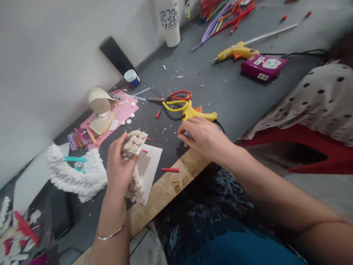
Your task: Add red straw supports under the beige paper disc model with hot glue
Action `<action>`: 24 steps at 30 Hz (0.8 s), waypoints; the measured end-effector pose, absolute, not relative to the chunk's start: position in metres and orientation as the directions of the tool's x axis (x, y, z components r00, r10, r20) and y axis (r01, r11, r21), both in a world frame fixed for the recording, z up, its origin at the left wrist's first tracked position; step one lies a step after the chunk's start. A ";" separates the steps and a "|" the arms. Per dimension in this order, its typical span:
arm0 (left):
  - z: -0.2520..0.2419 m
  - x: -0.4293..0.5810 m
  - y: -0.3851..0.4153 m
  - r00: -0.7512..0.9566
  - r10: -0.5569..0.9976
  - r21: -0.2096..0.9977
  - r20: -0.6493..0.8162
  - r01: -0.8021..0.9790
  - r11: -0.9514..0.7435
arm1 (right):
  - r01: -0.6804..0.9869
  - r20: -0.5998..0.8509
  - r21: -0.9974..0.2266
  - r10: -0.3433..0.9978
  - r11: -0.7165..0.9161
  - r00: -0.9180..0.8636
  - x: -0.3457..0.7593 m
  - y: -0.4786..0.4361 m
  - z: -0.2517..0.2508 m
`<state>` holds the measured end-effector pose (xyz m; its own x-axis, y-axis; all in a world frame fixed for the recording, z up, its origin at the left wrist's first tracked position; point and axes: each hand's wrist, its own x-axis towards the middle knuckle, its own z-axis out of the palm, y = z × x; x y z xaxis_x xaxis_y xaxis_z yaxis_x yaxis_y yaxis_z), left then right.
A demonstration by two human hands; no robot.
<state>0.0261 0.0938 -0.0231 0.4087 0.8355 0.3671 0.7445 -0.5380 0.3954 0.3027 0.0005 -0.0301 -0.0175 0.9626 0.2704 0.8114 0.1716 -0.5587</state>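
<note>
One rosette-covered piece pinched by left fingers; right fingers' grip unclear; two glue guns.

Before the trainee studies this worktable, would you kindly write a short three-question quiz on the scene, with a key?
1. Multiple choice: what is the left hand holding?
a) the white cup
b) a piece covered in cream rosettes
c) the small jar

2. True or false: the right hand is nearer to a yellow glue gun than to the purple power block.

3. Fill in the missing colour: the scissors have one red handle and one ____ handle.

Key: 1. b; 2. True; 3. yellow.
</note>
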 end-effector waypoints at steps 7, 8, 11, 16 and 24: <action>-0.021 0.028 0.093 0.390 0.855 0.404 0.343 0.760 -0.509 | 0.770 0.335 -0.580 0.940 0.265 -0.071 0.301 0.002 -0.017; -0.021 0.028 0.093 0.388 0.857 0.403 0.340 0.763 -0.506 | 0.784 0.328 -0.565 0.942 0.257 -0.072 0.302 0.003 -0.017; -0.020 0.027 0.092 0.390 0.857 0.406 0.336 0.761 -0.506 | 0.872 0.309 -0.480 0.949 0.094 0.068 0.315 0.010 -0.022; -0.019 0.027 0.092 0.369 0.869 0.416 0.330 0.769 -0.485 | 0.944 0.182 -0.302 0.964 -0.134 0.196 0.348 0.017 -0.036; -0.017 0.023 0.092 0.354 0.879 0.438 0.320 0.767 -0.469 | 0.929 0.142 -0.329 0.963 -0.171 0.228 0.356 0.017 -0.047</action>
<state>0.0233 0.0915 -0.0171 0.3543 0.8786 0.3201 0.7672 -0.4688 0.4378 0.3557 0.0166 -0.0472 0.2280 0.9633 0.1418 0.9286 -0.1713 -0.3293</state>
